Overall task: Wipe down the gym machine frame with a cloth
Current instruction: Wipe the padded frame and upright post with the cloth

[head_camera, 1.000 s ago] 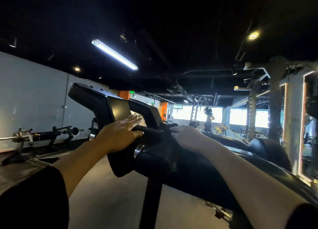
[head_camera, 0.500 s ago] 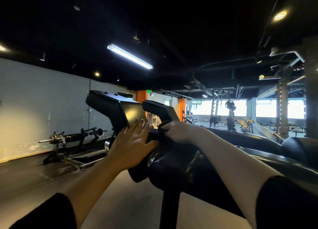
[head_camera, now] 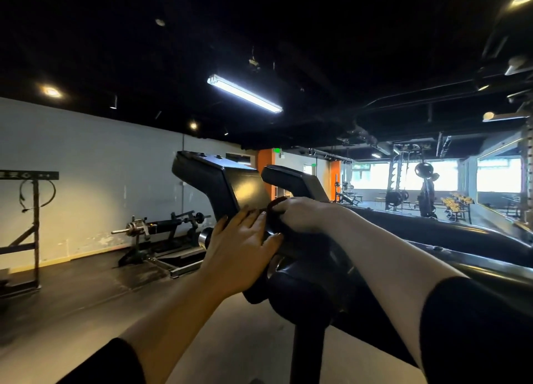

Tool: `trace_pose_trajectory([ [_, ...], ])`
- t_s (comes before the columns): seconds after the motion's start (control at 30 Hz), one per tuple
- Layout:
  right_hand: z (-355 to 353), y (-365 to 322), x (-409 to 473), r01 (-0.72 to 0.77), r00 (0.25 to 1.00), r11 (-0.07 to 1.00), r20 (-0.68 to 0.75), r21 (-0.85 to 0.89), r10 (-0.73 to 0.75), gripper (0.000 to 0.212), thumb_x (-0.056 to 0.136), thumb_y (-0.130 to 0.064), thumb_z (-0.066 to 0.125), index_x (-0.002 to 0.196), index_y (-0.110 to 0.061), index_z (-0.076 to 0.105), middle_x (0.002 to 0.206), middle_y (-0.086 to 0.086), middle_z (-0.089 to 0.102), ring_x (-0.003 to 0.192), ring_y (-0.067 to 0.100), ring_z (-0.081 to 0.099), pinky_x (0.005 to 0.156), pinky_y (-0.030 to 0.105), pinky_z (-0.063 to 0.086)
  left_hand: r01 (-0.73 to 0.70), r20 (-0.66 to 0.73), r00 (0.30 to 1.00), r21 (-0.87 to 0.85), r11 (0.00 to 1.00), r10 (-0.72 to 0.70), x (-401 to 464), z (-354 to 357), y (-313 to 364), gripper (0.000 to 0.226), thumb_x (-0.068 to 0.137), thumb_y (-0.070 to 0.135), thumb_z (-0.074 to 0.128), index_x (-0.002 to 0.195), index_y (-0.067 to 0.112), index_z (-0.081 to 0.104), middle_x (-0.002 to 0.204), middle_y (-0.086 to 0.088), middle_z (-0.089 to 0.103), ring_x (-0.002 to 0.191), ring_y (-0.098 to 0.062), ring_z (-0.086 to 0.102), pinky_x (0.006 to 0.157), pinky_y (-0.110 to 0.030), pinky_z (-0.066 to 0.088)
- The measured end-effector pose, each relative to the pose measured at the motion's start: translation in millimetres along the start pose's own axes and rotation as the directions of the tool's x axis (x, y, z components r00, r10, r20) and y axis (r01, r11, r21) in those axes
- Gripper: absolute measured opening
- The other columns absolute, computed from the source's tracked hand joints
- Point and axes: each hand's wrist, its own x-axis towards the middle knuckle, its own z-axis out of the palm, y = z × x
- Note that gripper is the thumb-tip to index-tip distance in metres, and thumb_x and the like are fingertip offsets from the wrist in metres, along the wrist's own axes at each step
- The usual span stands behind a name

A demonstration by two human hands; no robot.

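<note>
Left hand (head_camera: 240, 246) slid up, fingers flat on machine frame (head_camera: 222, 182); right hand (head_camera: 300, 215) fingers curled gripping dark cloth (head_camera: 272, 207); no legible writing.

No legible txt. Black horizontal sign bar (head_camera: 28, 175) on left rack has pale marks, too blurred to read.

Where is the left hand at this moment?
In the head view, the left hand lies flat, centre frame, on the black machine frame, beside the right hand.

left hand (head_camera: 240, 246) flat on machine frame (head_camera: 222, 182) | right hand (head_camera: 301, 215) gripping it
</note>
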Motion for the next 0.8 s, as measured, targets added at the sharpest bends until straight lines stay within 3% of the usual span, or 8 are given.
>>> trace_pose_trajectory([
  [0.07, 3, -6, 4, 0.039, 0.999, 0.999, 0.024, 0.001, -0.039, 0.038, 0.102, -0.013, 0.038, 0.138, -0.011, 0.049, 0.142, 0.014, 0.047, 0.129, 0.03, 0.046, 0.106, 0.037, 0.038, 0.013, -0.041, 0.999, -0.054, 0.998, -0.015, -1, 1, 1, 0.098, 0.069, 0.061, -0.017, 0.152, 0.03, 0.025, 0.162, 0.006, 0.011, 0.149, -0.012, -0.001, 0.119, -0.04, 0.002],
  [0.17, 5, -7, 0, 0.133, 0.99, 0.986, 0.036, 0.097, -0.137, 0.03, 0.102, -0.016, 0.04, 0.128, -0.018, 0.053, 0.126, 0.009, 0.053, 0.109, 0.022, 0.055, 0.082, 0.026, 0.044, 0.092, -0.06, 0.992, -0.228, 0.969, -0.109, -2, -2, 3, 0.061, 0.1, 0.053, 0.018, 0.153, 0.024, 0.018, 0.161, 0.006, 0.015, 0.148, -0.008, 0.004, 0.119, -0.035, 0.002],
  [0.3, 3, 6, 4, 0.134, 0.99, 0.987, 0.02, 0.089, -0.137, 0.036, 0.102, -0.014, 0.039, 0.135, -0.022, 0.05, 0.132, 0.005, 0.051, 0.114, 0.021, 0.055, 0.092, 0.029, 0.047, 0.113, -0.035, 0.991, -0.265, 0.958, -0.126, -4, -5, 4, 0.065, 0.101, 0.049, 0.027, 0.154, 0.018, 0.006, 0.163, 0.002, 0.007, 0.149, -0.01, -0.002, 0.121, -0.037, -0.004],
  [0.43, 1, 4, 15, 0.016, 1.0, 1.0, -0.008, -0.006, -0.017, 0.035, 0.103, -0.012, 0.035, 0.134, -0.008, 0.051, 0.134, 0.013, 0.051, 0.118, 0.025, 0.055, 0.1, 0.034, 0.047, 0.167, -0.018, 0.983, -0.336, 0.927, -0.184, 0, -3, 0, 0.078, 0.099, 0.05, 0.037, 0.154, 0.013, -0.004, 0.163, -0.005, -0.005, 0.15, -0.019, -0.006, 0.12, -0.039, -0.002],
  [0.53, 0, -3, 25, 0.049, 0.98, 0.96, -0.197, 0.276, 0.007, 0.037, 0.096, -0.004, 0.042, 0.127, -0.012, 0.061, 0.135, 0.012, 0.055, 0.117, 0.025, 0.055, 0.1, 0.037, 0.047, 0.232, -0.018, 0.961, -0.489, 0.841, -0.276, 13, -10, -9, 0.087, 0.096, 0.034, 0.056, 0.154, 0.011, -0.005, 0.163, -0.009, -0.004, 0.147, -0.03, 0.017, 0.117, -0.041, 0.02],
  [0.63, 4, -21, 37, 0.128, 0.878, 0.862, -0.46, 0.49, 0.131, 0.039, 0.096, -0.004, 0.043, 0.132, -0.012, 0.054, 0.124, 0.01, 0.059, 0.099, 0.019, 0.056, 0.081, 0.029, 0.049, 0.287, -0.008, 0.936, -0.565, 0.774, -0.353, 38, -18, -25, 0.086, 0.094, 0.008, 0.057, 0.154, 0.01, -0.004, 0.162, -0.014, 0.002, 0.141, -0.036, 0.032, 0.113, -0.044, 0.034],
  [0.73, 18, -41, 45, 0.146, 0.966, 0.917, -0.252, 0.371, -0.052, 0.053, 0.101, -0.007, 0.037, 0.152, -0.013, 0.023, 0.146, 0.014, 0.039, 0.127, 0.03, 0.044, 0.099, 0.033, 0.04, 0.279, -0.013, 0.939, -0.559, 0.781, -0.344, 57, -9, -37, 0.071, 0.098, 0.009, 0.049, 0.154, 0.008, 0.007, 0.159, -0.017, 0.016, 0.137, -0.035, 0.039, 0.112, -0.048, 0.035],
  [0.8, 23, -42, 50, 0.114, 0.988, 0.956, -0.136, 0.272, -0.079, 0.054, 0.103, -0.007, 0.034, 0.153, -0.013, 0.015, 0.152, 0.019, 0.029, 0.135, 0.034, 0.036, 0.104, 0.033, 0.033, 0.27, -0.018, 0.947, -0.494, 0.826, -0.321, 63, 0, -41, 0.055, 0.101, 0.017, 0.043, 0.151, 0.01, 0.021, 0.155, -0.016, 0.027, 0.134, -0.033, 0.043, 0.112, -0.048, 0.034],
])
